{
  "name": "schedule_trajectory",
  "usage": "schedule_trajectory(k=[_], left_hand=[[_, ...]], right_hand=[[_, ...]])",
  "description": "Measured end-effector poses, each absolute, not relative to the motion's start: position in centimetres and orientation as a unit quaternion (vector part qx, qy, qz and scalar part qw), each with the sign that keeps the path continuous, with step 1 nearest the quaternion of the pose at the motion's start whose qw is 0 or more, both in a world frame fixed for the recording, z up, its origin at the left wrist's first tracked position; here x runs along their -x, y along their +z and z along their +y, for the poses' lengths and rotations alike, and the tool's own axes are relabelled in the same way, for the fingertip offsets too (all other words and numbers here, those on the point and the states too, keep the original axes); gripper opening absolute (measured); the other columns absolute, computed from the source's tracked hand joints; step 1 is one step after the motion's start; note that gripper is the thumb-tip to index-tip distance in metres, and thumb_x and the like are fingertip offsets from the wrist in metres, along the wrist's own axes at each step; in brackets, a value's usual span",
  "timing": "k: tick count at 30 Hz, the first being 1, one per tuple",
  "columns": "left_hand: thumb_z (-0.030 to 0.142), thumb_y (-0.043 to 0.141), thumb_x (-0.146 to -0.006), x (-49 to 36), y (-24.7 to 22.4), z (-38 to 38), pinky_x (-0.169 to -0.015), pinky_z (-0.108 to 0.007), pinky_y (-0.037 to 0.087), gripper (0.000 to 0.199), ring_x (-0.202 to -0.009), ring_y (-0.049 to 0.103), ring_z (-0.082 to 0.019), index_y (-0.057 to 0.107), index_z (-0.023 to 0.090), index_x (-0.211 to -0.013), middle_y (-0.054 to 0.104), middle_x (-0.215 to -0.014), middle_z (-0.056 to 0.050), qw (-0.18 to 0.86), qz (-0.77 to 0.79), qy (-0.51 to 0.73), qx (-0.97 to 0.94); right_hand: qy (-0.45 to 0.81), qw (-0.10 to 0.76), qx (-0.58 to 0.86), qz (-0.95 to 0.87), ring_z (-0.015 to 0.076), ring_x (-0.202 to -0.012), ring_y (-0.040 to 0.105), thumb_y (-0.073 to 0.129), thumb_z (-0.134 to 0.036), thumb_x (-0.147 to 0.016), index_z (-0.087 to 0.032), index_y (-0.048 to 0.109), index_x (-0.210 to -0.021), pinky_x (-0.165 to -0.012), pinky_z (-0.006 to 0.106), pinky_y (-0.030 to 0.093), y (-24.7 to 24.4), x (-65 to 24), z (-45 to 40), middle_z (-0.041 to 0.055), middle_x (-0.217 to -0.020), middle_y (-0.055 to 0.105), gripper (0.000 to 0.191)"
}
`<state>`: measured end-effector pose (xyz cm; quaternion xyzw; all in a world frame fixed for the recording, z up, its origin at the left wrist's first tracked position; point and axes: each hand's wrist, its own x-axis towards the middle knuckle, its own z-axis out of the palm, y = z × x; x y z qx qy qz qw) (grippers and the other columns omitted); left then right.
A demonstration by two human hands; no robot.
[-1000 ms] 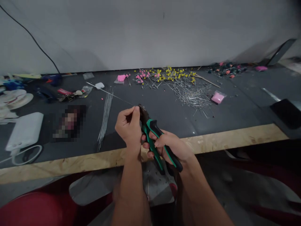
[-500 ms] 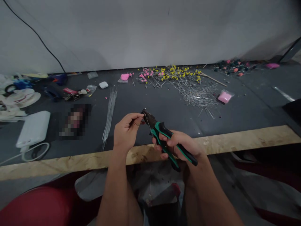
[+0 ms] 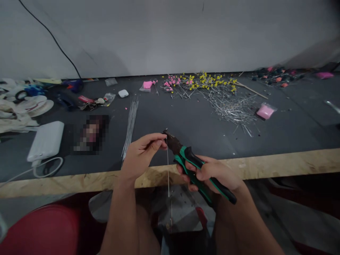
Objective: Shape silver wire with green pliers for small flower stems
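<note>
My right hand [image 3: 209, 173] is wrapped round the handles of green-and-black pliers [image 3: 195, 161], whose dark jaws point up and left. Beside the jaws, my left hand [image 3: 145, 150] pinches the top of a thin wire [image 3: 168, 170]. The wire hangs down past the table's front edge, its upper end at the fingertips and close to the jaw tips. Whether the jaws grip it cannot be made out. Left of my left hand lies a bundle of straight wires [image 3: 130, 122]. Further back is a heap of bent wires [image 3: 230, 106] beside yellow-tipped stems [image 3: 207, 81] and pink-tipped stems [image 3: 174, 82].
A white power bank [image 3: 45, 141] with a cable, a blurred-out dark object [image 3: 91, 134], keys [image 3: 91, 103] and a small white case [image 3: 123, 93] lie at left. A pink packet [image 3: 266, 111] sits at right. The wooden table edge [image 3: 278, 164] runs across in front.
The thin wire now hangs nearly straight down instead of lying along the pliers. The pliers have shifted slightly right and down in view. The whole scene has slid a little to the right.
</note>
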<state>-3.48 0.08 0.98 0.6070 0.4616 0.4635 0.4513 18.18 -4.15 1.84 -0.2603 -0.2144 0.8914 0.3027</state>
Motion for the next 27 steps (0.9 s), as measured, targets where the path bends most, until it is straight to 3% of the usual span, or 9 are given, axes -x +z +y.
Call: schedule_trajectory(k=[6, 11, 27], left_hand=[[0.027, 0.060, -0.085, 4.3, 1.8, -0.1, -0.076, -0.021, 0.050, 0.023, -0.086, 0.065, -0.012, 0.070, 0.033, -0.106, 0.069, -0.096, 0.001, 0.412, 0.457, 0.325, -0.718], [0.024, 0.063, -0.083, 4.2, 1.6, -0.1, -0.064, -0.019, 0.045, 0.023, -0.074, 0.058, -0.009, 0.071, 0.037, -0.100, 0.061, -0.088, 0.003, 0.325, 0.470, 0.321, -0.755], [0.020, 0.062, -0.083, 2.6, 0.5, 0.9, -0.067, -0.022, 0.047, 0.004, -0.076, 0.055, -0.011, 0.063, 0.024, -0.084, 0.054, -0.087, 0.001, 0.238, 0.454, 0.351, -0.783]], right_hand=[[0.894, 0.279, 0.269, -0.226, 0.0134, -0.074, 0.050, 0.061, -0.009, -0.058, -0.016, 0.054, -0.074, -0.055, 0.022, 0.041, 1.0, -18.9, -4.9, 0.0051, -0.090, 0.055, 0.019], [0.898, 0.261, 0.272, -0.228, 0.0137, -0.076, 0.050, 0.061, -0.009, -0.059, -0.017, 0.054, -0.074, -0.056, 0.021, 0.041, 0.6, -18.9, -4.9, 0.0052, -0.091, 0.055, 0.019], [0.893, 0.276, 0.292, -0.205, 0.0148, -0.075, 0.050, 0.060, -0.008, -0.056, -0.016, 0.053, -0.073, -0.054, 0.023, 0.040, 0.7, -18.8, -4.5, 0.0054, -0.086, 0.055, 0.019]])
